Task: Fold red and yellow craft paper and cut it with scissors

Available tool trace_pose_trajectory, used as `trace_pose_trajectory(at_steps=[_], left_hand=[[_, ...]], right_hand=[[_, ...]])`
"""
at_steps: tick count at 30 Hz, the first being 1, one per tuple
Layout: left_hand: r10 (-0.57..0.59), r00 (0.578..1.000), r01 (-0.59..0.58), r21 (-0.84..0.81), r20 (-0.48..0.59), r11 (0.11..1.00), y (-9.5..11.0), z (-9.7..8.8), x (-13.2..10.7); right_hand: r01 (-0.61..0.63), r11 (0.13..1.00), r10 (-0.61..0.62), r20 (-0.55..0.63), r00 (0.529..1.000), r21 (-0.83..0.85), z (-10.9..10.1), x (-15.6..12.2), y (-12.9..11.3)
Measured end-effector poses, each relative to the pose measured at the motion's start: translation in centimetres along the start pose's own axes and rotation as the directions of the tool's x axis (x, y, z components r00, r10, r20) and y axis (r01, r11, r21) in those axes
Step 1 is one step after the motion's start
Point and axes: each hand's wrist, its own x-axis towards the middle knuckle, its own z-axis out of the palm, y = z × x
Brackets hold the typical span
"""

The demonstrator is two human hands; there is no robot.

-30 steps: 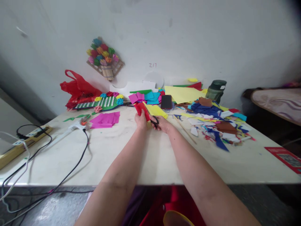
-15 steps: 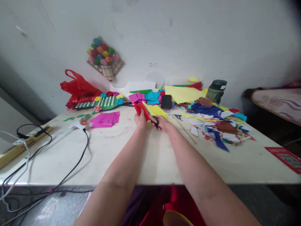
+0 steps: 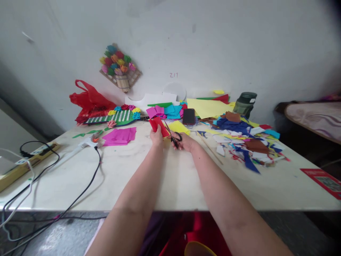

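The left hand [image 3: 156, 137] pinched red paper [image 3: 160, 123]; the right hand [image 3: 187, 143] gripped scissors [image 3: 174, 140] at the paper's four o'clock. Cutting looked unfinished.

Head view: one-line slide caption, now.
Left hand holds red paper, right hand holds black-handled scissors beside it, over a white table; colorful paper scraps lie to the right.

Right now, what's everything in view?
Scissors: one, black-handled, centre
Held paper: uncountable, red, centre
Loose paper: uncountable, yellow, centre
Sheets: several, magenta, left
Phone: one, black, back
Bottle: one, green, back right
Scraps: many, mixed colours, right
Bag: one, red, back left
Flower decoration: one, multicoloured, wall
Craft board: one, green, back left
Power strip: one, yellow, left
Cables: several, black and white, left
Card: one, red, right
Table: one, white, centre
Left fingers: on held paper
Right fingers: on scissors
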Motion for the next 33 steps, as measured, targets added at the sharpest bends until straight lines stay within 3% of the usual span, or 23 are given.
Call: trace_pose_trajectory(at_steps=[7,15,19,22,24,29,33], left_hand=[[-0.001,0.994,0.014,-0.114,0.108,0.993,0.3,-1.1,1.4],[-0.04,0.961,0.092,-0.181,0.272,0.979,1.0,-1.2,0.7],[-0.051,0.948,0.124,-0.218,0.314,0.968,1.1,-1.0,0.3],[-0.055,0.936,0.128,-0.19,0.349,0.973,0.9,-1.0,0.5],[-0.055,0.924,0.115,-0.138,0.378,0.984,0.7,-1.1,0.7],[-0.049,0.893,0.076,-0.044,0.447,0.996,0.5,-1.1,0.4],[-0.066,0.891,0.067,0.013,0.45,0.998,0.8,-1.0,-0.1]], right_hand=[[-0.103,0.994,0.099,0.138,0.985,0.023,-2.4,-1.3,-0.8],[-0.024,0.996,0.008,0.179,0.984,0.087,-3.4,-1.5,-0.7],[0.094,0.979,-0.129,0.193,0.973,0.179,-3.6,-1.8,-1.0],[0.194,0.943,-0.228,0.1,0.969,0.269,-3.6,-1.7,-1.3],[0.274,0.923,-0.274,-0.041,0.961,0.272,-3.4,-1.4,-1.4],[0.354,0.924,-0.27,-0.411,0.871,0.145,-2.8,-0.4,-1.5],[0.356,0.93,-0.268,-0.493,0.828,0.091,-2.2,-0.1,-1.6]])
